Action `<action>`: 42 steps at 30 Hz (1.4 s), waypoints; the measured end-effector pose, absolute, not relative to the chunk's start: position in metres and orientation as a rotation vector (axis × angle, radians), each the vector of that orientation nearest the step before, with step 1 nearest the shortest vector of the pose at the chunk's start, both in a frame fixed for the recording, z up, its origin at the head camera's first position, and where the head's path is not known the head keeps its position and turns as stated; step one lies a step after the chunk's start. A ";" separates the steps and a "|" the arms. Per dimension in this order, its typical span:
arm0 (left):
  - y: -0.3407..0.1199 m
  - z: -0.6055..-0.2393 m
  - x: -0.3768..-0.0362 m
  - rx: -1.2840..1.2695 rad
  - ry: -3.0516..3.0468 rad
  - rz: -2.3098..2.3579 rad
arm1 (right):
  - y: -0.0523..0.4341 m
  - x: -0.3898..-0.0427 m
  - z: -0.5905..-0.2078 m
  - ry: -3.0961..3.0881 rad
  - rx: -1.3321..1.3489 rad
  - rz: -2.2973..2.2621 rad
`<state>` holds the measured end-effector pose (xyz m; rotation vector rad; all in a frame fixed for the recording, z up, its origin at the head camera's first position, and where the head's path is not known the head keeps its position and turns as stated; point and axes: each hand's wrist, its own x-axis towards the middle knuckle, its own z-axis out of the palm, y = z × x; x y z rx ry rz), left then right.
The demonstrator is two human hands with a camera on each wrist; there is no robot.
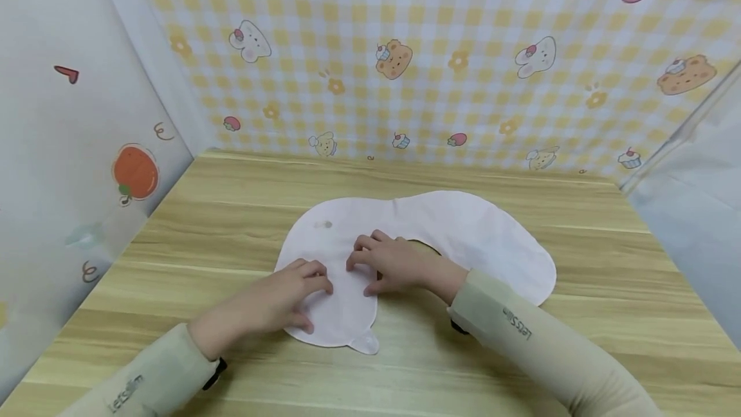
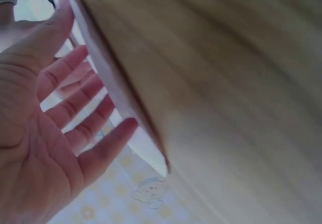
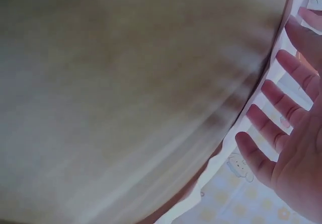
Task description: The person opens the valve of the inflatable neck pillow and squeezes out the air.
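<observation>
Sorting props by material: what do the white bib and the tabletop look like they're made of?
The white bib looks like soft matte cloth, probably cotton: it lies limp and flat with faint creases. The tabletop looks like light wood or wood-grain laminate, smooth and low-sheen, with long grain streaks; which one is unclear.

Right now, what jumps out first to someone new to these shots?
A pale pink bib lies flat in the middle of the wooden table. Both hands rest on its left end: the left hand near the lower edge, the right hand beside the neck cutout. Behind the table hangs a yellow checked backdrop with cartoon animals.
</observation>
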<state>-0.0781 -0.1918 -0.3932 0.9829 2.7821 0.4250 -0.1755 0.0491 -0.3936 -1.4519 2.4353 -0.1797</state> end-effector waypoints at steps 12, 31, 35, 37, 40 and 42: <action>-0.213 -0.393 -0.074 0.850 2.796 0.439 | 0.032 -0.191 -0.389 2.397 -1.333 -0.089; -0.215 -0.386 -0.088 0.778 2.758 0.380 | 0.020 -0.210 -0.384 2.418 -1.227 -0.027; -0.204 -0.388 -0.103 0.893 2.767 0.366 | 0.027 -0.220 -0.385 2.558 -1.168 -0.110; -0.198 -0.389 -0.109 0.884 2.747 0.338 | 0.029 -0.223 -0.387 2.563 -1.118 -0.089; -0.192 -0.391 -0.114 0.850 2.715 0.273 | 0.030 -0.224 -0.392 2.520 -1.075 -0.038; -0.191 -0.391 -0.116 0.801 2.697 0.228 | 0.029 -0.223 -0.396 2.507 -1.064 0.001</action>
